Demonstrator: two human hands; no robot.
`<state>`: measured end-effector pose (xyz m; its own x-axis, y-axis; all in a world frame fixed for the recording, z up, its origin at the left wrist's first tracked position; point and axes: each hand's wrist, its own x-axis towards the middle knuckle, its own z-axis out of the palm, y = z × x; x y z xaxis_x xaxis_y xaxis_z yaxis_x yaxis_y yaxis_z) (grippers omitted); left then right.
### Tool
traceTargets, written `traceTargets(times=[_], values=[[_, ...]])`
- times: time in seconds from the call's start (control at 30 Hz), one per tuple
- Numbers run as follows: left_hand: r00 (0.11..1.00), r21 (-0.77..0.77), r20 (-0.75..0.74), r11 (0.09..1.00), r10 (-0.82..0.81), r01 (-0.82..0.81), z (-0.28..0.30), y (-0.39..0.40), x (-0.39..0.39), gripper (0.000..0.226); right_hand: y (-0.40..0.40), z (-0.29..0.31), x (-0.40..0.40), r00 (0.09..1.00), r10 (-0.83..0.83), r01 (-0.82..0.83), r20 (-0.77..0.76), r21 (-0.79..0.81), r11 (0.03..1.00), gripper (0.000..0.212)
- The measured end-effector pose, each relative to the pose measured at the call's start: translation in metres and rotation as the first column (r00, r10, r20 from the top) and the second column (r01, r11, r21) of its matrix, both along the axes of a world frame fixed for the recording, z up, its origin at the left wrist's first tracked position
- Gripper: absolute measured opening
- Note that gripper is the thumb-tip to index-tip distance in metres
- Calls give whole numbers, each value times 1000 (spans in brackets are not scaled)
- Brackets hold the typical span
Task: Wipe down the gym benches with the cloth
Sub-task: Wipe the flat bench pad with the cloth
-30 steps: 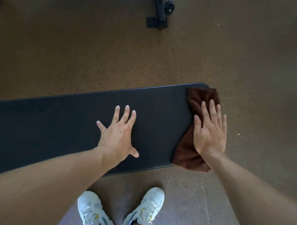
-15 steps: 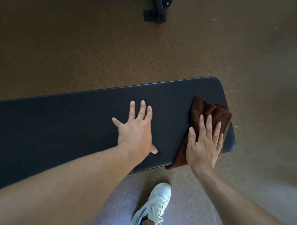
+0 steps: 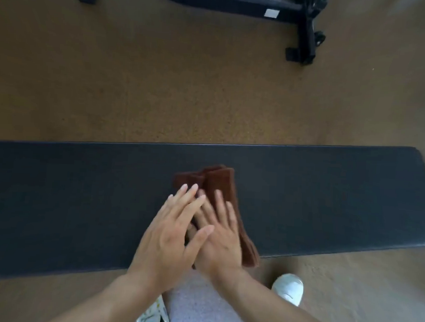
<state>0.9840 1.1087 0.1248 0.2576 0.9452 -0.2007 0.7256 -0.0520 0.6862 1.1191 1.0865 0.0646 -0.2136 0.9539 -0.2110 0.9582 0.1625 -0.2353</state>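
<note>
One head-worn view looks steeply down, close over the bench (image 3: 326, 202) (floor (image 3: 161, 85) beyond).

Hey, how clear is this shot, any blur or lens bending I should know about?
Head view: motion blur softens both hands, the left hand overlapping the right hand on the brown cloth; wide-angle distortion curves the bench pad edges; light is dim and even, no glare.
</note>
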Motion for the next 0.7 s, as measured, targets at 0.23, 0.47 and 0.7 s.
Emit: traceTargets(times=[0.23,0.47,0.7], values=[[994,-25,-65,995,92,-94,4,3,-16,64,71,0,-3,808,584,-586,-72,-12,810,62],[988,-149,-151,987,39,-61,-8,29,49,117,114,-8,60,930,361,-362,-66,0,932,59],[907,-203,-394,977,-147,70,-10,71,139,138,127,-8,179,975,196,-193,-102,32,981,53]])
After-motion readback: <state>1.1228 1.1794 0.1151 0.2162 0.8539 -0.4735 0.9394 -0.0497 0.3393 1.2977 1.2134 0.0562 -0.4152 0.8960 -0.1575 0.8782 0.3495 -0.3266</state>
